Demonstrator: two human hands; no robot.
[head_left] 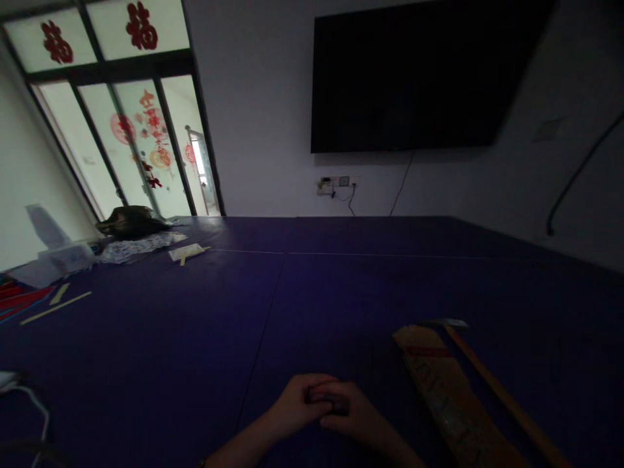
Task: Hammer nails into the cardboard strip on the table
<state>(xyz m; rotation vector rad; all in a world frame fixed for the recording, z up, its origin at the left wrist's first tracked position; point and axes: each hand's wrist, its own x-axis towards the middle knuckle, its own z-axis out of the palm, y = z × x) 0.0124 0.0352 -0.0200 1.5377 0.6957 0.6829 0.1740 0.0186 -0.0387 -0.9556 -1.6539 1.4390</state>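
Cardboard (441, 387) far from translucent box (71, 257)

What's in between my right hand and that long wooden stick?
Purple tabletop, then the brown cardboard, lie between the right hand and the wooden stick, in the head view.

The left hand (296, 404) and right hand (355, 409) meet over the near middle of the table (195, 338). Right of them lies a piece of cardboard (443, 383), with a tool (504, 396) along its right side. A cable (47, 416) lies at the near left. At the far left, a bag (131, 221) sits behind and right of a box (68, 258). Behind the table, a television (414, 78) hangs on the wall (253, 130), right of a door (97, 123).
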